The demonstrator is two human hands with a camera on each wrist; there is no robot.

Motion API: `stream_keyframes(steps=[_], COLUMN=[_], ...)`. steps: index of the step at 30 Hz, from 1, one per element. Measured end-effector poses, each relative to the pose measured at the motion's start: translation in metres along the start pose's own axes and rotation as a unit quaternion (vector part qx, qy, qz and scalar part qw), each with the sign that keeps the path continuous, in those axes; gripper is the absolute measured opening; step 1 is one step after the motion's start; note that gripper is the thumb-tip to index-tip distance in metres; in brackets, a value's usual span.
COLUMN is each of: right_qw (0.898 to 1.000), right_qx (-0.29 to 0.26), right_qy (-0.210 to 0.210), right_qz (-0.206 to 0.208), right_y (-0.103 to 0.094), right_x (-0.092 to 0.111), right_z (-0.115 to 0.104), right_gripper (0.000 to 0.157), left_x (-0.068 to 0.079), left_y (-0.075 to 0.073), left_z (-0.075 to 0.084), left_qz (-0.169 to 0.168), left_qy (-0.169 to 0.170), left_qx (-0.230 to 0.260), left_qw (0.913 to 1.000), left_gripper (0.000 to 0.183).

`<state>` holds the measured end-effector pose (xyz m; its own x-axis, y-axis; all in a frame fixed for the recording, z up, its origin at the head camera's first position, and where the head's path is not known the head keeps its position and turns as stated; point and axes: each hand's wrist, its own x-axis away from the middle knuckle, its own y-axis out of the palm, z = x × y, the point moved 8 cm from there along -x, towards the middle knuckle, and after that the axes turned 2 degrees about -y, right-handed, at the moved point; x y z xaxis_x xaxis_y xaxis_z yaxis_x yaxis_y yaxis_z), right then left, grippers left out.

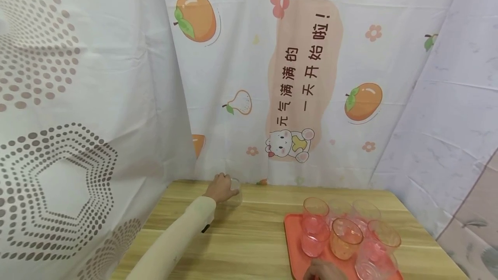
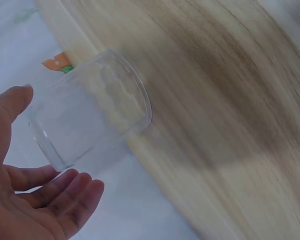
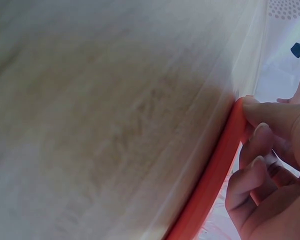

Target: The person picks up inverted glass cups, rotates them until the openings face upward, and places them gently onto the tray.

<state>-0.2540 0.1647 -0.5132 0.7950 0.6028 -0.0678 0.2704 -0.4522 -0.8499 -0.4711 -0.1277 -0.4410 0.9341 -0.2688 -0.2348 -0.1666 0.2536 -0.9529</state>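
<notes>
A clear drinking glass (image 2: 90,105) stands on the wooden table (image 1: 249,228) near its back edge. My left hand (image 1: 221,187) is at the glass's upper end, thumb and fingers spread to either side; in the left wrist view the index fingertip is right at its edge. Front right, my right hand (image 1: 324,270) pinches the rim of an orange-red tray (image 3: 210,175), thumb on the edge and other fingers curled beside it. On the tray are several tumblers, including a pink glass (image 1: 314,237), an amber glass (image 1: 346,239) and clear ones behind.
A fruit-print curtain (image 1: 241,55) hangs directly behind the table's back edge. A dotted curtain (image 1: 58,141) closes off the left side, and a pale curtain (image 1: 439,141) the right. On the tray the glasses stand close together, overlapping in the head view.
</notes>
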Motion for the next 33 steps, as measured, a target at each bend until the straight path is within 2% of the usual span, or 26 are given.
stream_keyframes(steps=[7, 12, 18, 26, 33], right_qw=[1.000, 1.000, 0.999, 1.000, 0.999], right_qx=[-0.001, -0.017, -0.036, -0.029, -0.035], right_qy=[-0.023, -0.009, 0.008, -0.004, 0.002], right_qz=[0.008, -0.003, -0.012, -0.011, -0.010], right_y=[0.000, 0.001, 0.000, 0.001, 0.002], right_x=[-0.002, -0.001, -0.001, -0.003, -0.002], right_z=[-0.002, 0.000, 0.003, 0.002, 0.006], right_gripper=[0.006, 0.007, 0.007, 0.008, 0.008], left_x=[-0.005, -0.008, -0.012, -0.013, -0.004], left_y=[0.002, 0.009, 0.010, 0.007, 0.007], left_z=[-0.005, -0.012, -0.011, -0.014, -0.017], left_qz=[0.007, -0.006, -0.013, -0.002, -0.032], left_qy=[-0.011, -0.033, -0.036, -0.027, -0.035], left_qx=[0.022, 0.062, 0.073, 0.092, 0.138], left_qw=[0.9997, 0.9975, 0.9966, 0.9954, 0.9893], left_gripper=[0.055, 0.057, 0.058, 0.035, 0.040])
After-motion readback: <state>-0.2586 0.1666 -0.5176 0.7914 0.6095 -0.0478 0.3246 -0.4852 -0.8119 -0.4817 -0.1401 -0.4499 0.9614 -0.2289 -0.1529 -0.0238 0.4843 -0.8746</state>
